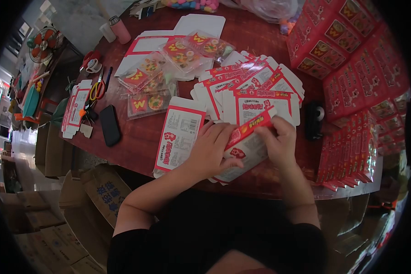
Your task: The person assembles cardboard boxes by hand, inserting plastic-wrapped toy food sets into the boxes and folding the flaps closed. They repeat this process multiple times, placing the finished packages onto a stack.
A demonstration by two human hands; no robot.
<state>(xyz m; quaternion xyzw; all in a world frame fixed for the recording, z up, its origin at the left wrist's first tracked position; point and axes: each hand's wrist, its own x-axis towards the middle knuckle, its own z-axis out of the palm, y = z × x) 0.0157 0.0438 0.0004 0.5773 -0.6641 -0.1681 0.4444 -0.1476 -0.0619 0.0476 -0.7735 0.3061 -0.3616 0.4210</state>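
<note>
A red and white printed carton (247, 158) is tilted between my hands, its red side panel turned upward. Across the carton's left part lies my left hand (210, 153), fingers over the top edge and thumb along the printed face. At the other end, my right hand (278, 139) pinches the carton near its end flap. Left of the hands, a flat carton (180, 130) lies on the table, partly covered by my left hand. Just beyond the hands is a fanned pile of flat cartons (260, 102). Clear packs with colourful contents (146, 102) lie to the pile's left.
Stacked red boxes (347, 55) rise along the right side, with a row of upright filled boxes (347, 150) nearer. A black object (313, 121) stands beside them. On the left lie a phone (109, 125), scissors (98, 87) and more cartons (76, 109). A pink bottle (119, 30) stands behind.
</note>
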